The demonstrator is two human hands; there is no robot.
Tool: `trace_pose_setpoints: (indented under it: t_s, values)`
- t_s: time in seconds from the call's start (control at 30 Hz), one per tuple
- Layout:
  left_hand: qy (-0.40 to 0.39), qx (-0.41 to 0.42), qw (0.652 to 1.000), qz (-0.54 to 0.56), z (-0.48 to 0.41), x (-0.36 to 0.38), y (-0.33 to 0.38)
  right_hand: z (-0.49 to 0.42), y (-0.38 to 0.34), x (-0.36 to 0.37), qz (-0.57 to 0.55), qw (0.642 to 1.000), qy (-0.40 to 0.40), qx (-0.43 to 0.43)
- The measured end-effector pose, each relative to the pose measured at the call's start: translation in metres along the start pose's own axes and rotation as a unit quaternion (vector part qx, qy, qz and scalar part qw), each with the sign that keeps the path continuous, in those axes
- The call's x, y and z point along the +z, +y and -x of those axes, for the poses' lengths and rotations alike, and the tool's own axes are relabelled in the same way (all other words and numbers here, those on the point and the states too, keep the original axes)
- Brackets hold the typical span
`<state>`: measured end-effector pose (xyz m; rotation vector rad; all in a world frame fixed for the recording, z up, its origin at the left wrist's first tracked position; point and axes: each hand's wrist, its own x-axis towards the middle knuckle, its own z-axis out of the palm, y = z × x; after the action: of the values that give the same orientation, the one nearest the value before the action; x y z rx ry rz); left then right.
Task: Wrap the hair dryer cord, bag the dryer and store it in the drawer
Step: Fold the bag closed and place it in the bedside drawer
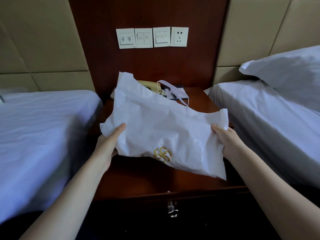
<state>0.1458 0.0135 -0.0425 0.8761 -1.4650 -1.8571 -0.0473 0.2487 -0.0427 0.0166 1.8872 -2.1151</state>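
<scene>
Hands, left and right, grip opposite bag edges.

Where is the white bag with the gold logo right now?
The white bag is at the centre of the head view, held by the left hand and the right hand above the wooden nightstand, between the left bed and the right bed.

No legible lettering; only a gold knot emblem on the white bag.
</scene>
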Motion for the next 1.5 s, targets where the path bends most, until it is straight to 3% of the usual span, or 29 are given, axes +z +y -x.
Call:
trace_pose_setpoints:
  t_s: [0.13,0.37,0.77,1.2,1.3,1.37,1.43,1.47,1.5]
  values:
    - [-0.03,0.036,0.996,-0.071,-0.009,-0.01,0.014,-0.004,-0.004,-0.004,0.029,1.0,-0.001,0.012]
    - [-0.183,-0.079,0.959,-0.201,-0.012,-0.016,0.027,-0.003,-0.008,-0.012,0.073,0.997,-0.018,0.025]
    - [-0.119,-0.06,0.946,-0.297,0.0,-0.015,-0.019,-0.006,0.006,-0.032,0.207,0.974,-0.06,0.067]
    - [-0.103,-0.04,0.872,-0.476,-0.015,-0.033,-0.052,-0.017,0.039,-0.018,0.406,0.91,-0.051,0.06]
    - [-0.081,-0.026,0.816,-0.572,-0.024,-0.032,-0.054,-0.023,0.042,-0.012,0.425,0.902,-0.046,0.053]
    - [-0.038,0.02,0.72,-0.693,-0.018,-0.025,-0.053,-0.028,0.041,-0.01,0.436,0.898,-0.044,0.042]
    - [0.028,0.192,0.614,-0.765,-0.013,-0.014,-0.05,-0.034,0.041,-0.01,0.455,0.889,-0.04,0.032]
    - [0.027,0.295,0.586,-0.754,-0.012,-0.009,-0.049,-0.037,0.041,-0.01,0.468,0.883,-0.037,0.025]
    - [0.001,0.39,0.585,-0.711,-0.01,-0.004,-0.048,-0.038,0.042,-0.01,0.476,0.879,-0.036,0.017]
